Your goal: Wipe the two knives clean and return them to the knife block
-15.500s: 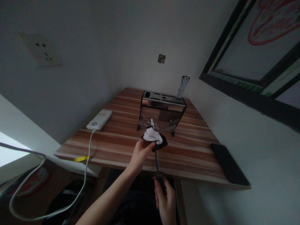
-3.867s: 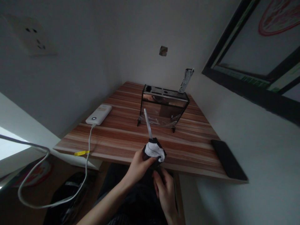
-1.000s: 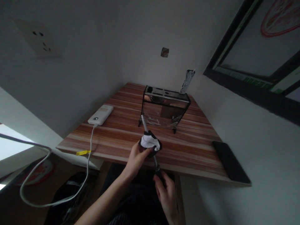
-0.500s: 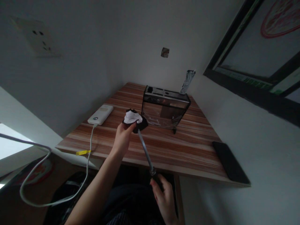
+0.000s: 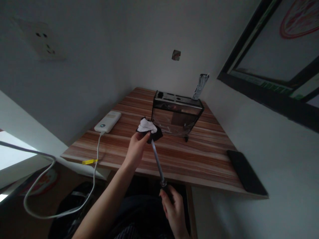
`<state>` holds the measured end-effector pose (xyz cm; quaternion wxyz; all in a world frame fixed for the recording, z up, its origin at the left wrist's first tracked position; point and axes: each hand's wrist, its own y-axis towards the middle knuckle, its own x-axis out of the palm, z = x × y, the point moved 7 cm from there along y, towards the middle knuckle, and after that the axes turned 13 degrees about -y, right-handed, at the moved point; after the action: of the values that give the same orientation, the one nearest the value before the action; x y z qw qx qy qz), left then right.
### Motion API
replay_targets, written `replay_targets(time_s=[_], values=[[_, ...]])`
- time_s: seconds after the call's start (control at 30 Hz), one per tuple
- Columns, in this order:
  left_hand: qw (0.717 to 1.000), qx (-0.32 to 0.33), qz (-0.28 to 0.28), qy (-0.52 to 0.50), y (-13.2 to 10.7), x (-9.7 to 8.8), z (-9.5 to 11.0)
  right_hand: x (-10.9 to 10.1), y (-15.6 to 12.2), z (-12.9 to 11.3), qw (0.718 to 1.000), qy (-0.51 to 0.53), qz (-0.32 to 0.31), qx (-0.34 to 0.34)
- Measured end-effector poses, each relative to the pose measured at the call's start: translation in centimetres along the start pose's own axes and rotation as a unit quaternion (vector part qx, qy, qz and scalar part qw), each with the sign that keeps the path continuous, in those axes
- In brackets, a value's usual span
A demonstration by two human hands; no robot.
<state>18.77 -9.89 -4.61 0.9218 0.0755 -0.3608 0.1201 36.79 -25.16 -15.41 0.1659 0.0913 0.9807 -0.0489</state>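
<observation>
My right hand (image 5: pixel 174 207) is wrapped round the dark handle of a sharpening steel (image 5: pixel 158 163), a slim grey rod that slants up and away over the table's front edge. My left hand (image 5: pixel 136 146) pinches a black cloth (image 5: pixel 158 134) with a crumpled white cloth (image 5: pixel 147 125) on top of it. The rod's far end goes under the black cloth, so its tip is hidden. Just behind the cloths stands a clear-sided knife block (image 5: pixel 178 98) with a dark slotted top. A plastic-wrapped piece (image 5: pixel 200 86) sticks up at its right end.
On the wood-grain table (image 5: pixel 199 162), a white power bank (image 5: pixel 108 121) lies at left, its white cable (image 5: pixel 96 166) looping off the front edge. A yellow strip (image 5: pixel 89 162) is near that edge. At right lies a black phone-like slab (image 5: pixel 246 172), close to the wall.
My left hand and the cloths have shifted slightly right and towards me, and less of the rod shows. My right hand keeps its grip on the handle, nearly in place.
</observation>
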Motion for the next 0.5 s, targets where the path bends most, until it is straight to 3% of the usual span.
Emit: replay_targets(time_s=[0.4, 0.5], values=[[0.985, -0.111, -0.071, 0.112, -5.0, 1.4, -3.3, -0.7, 1.1, -2.0, 1.000, 0.019, -0.014, 0.015], [0.971, -0.147, -0.132, 0.135, -6.5, 2.0, -4.5, -0.8, 1.7, -3.1, 0.999, 0.029, -0.028, 0.013]])
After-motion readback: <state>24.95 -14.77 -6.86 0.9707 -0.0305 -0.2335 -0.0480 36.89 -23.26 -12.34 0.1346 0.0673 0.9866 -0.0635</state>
